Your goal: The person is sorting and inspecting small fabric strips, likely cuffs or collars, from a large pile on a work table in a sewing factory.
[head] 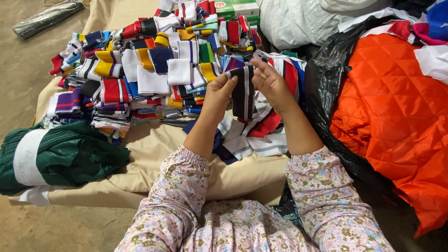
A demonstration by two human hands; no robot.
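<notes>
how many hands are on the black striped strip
2: left hand pinches the strip's left edge, right hand holds its right edge, above the pile.

Single head-worn view, looking steeply down and forward over the wearer's own lap, close to the raised hands [247, 88], facing a beige cloth [154, 149] spread on the floor, orange quilted fabric [396, 116] at right edge

Floor [28, 60]: bare, dusty concrete in front of me. On it, 1 beige cloth sheet [154, 154], spread flat. On the sheet: heap of folded striped knit bands [140, 70], many colours; 1 green fabric bundle [65, 154] with white wrap. Beside it, 1 dark wrapped roll [46, 18].
</notes>
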